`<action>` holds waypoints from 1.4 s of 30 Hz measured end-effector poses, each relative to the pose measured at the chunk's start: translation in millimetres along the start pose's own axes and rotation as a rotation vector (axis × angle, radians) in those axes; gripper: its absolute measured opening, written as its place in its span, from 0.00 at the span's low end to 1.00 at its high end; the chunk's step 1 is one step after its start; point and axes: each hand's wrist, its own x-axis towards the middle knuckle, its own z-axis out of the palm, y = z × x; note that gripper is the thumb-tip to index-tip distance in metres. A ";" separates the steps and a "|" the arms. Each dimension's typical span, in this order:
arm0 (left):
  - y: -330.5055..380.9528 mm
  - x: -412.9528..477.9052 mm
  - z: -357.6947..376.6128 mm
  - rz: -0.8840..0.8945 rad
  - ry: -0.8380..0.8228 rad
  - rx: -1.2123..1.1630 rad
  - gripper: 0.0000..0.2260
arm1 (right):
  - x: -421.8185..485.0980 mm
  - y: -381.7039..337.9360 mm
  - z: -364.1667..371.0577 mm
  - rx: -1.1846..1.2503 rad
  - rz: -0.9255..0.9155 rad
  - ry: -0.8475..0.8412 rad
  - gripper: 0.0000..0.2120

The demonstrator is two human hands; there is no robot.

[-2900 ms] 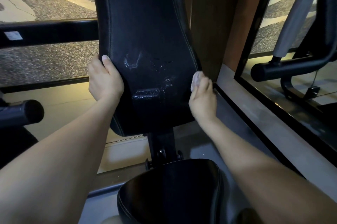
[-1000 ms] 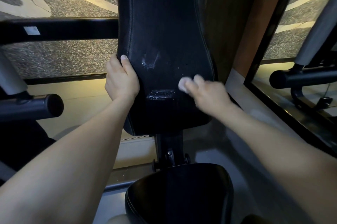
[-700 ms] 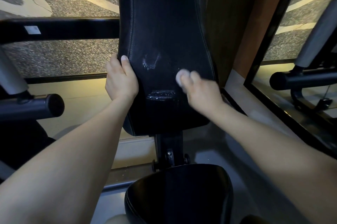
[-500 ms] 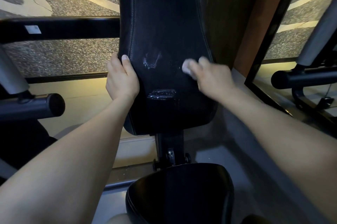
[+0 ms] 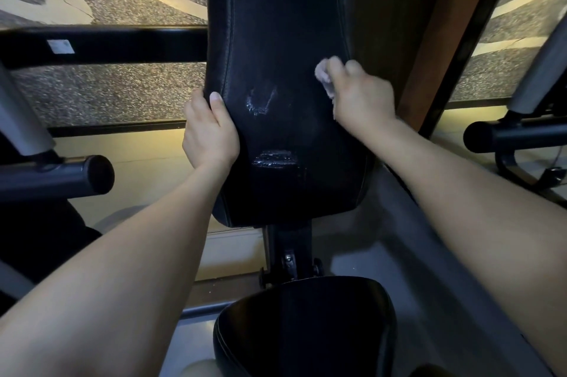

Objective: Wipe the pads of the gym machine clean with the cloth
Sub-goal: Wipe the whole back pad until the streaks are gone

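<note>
Black stitched vinyl covers the tall upright back pad [image 5: 282,23] of the gym machine, which is scuffed in two patches near its middle. The right hand [image 5: 362,97] curls around a small, pale, bunched cloth [image 5: 324,77] and presses it to the pad's right edge. The left hand [image 5: 210,134] grips the pad's left edge, thumb on the front. Below sits a rounded black seat pad [image 5: 306,327], untouched. The cloth looks soft and light, best held wadded in the fingers. The back pad seems firm, cushioned and smooth, and is best steadied by its edge.
</note>
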 end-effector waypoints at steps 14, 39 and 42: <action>-1.2 0.0 -1.3 0.009 0.006 -0.004 0.23 | 9.2 -14.1 -0.1 0.056 0.069 0.030 0.16; -3.1 2.9 -0.2 0.002 -0.006 -0.016 0.23 | 33.2 -47.3 -12.6 -0.003 -0.098 0.023 0.12; -3.6 2.3 0.0 0.011 -0.006 -0.034 0.22 | -7.0 -74.0 -0.1 0.033 -0.311 -0.075 0.16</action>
